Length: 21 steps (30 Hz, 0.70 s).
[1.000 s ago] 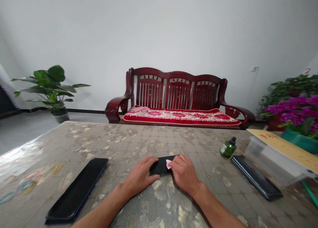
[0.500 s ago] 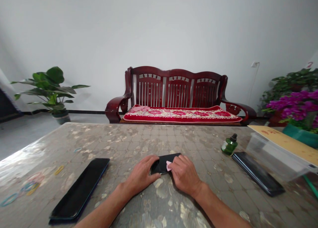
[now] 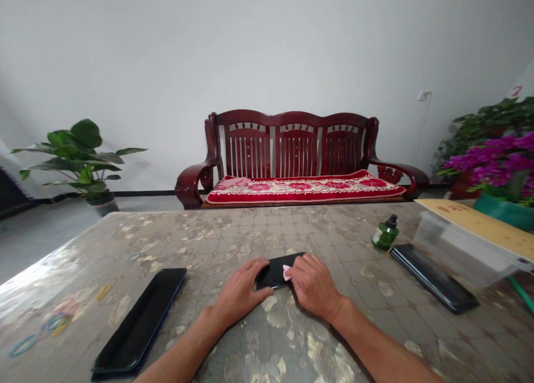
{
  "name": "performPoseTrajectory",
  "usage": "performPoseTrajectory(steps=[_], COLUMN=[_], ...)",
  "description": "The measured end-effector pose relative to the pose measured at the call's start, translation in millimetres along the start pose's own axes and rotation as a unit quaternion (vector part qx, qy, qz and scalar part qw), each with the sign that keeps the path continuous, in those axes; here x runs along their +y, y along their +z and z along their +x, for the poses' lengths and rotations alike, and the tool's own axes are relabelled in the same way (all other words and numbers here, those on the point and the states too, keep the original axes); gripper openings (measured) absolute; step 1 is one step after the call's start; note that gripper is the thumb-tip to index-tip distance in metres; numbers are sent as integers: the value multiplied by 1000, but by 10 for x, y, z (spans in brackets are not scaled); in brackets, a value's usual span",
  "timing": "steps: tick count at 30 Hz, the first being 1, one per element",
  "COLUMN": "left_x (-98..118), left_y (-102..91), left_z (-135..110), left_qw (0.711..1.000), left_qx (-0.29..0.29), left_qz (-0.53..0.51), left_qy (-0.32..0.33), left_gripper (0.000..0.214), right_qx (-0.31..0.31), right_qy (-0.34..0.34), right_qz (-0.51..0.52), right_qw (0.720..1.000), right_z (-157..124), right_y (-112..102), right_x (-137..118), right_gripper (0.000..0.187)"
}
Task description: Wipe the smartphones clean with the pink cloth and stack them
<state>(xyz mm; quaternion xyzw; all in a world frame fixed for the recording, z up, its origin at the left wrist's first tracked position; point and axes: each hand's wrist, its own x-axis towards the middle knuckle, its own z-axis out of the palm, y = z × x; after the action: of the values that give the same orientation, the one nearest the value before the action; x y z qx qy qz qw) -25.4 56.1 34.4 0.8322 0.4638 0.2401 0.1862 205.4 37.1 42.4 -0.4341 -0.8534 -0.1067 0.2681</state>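
Observation:
A black smartphone point(image 3: 275, 272) lies face up on the patterned tablecloth, its dark screen partly covered by both hands. My left hand point(image 3: 244, 285) grips its left end, thumb along the near edge and fingers at the far edge. In my right hand point(image 3: 314, 284), closed, is a small pink cloth point(image 3: 287, 272), pressed against the right part of the screen. Only a corner of the cloth shows between the fingers.
Left of my arm lies a large black tablet-like slab point(image 3: 139, 322), with several rubber bands point(image 3: 58, 322) beyond it. To the right are a green bottle point(image 3: 385, 233), a long black case point(image 3: 434, 277) and a clear plastic box point(image 3: 459, 249). A wooden bench point(image 3: 296, 144) stands behind the table point(image 3: 233, 233).
The view has tilted and turned slightly. My right hand and the pink cloth have shifted a little to the right over the phone; my left hand keeps its hold.

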Motion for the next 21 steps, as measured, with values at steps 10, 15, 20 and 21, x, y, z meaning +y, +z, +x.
performPoseTrajectory(steps=[10,15,20,21], left_x=[-6,-3,-13,-17], left_y=[-1,0,1,3], left_z=[-5,-10,-15,-14], left_qw=[1000,1000,1000,1000], left_qx=[3,3,3,4], left_qz=[-3,-3,-4,-4], left_qy=[5,5,4,4], left_gripper=[54,53,54,54], right_qx=[-24,-21,-11,-15], right_qy=[-14,14,44,30], right_qz=[-4,-3,-5,-5], right_qw=[1000,1000,999,999], right_z=[-4,-12,-23,-29], right_y=[-30,-45,-56,-58], right_x=[-43,-21,-13,-30], right_gripper=[14,16,17,17])
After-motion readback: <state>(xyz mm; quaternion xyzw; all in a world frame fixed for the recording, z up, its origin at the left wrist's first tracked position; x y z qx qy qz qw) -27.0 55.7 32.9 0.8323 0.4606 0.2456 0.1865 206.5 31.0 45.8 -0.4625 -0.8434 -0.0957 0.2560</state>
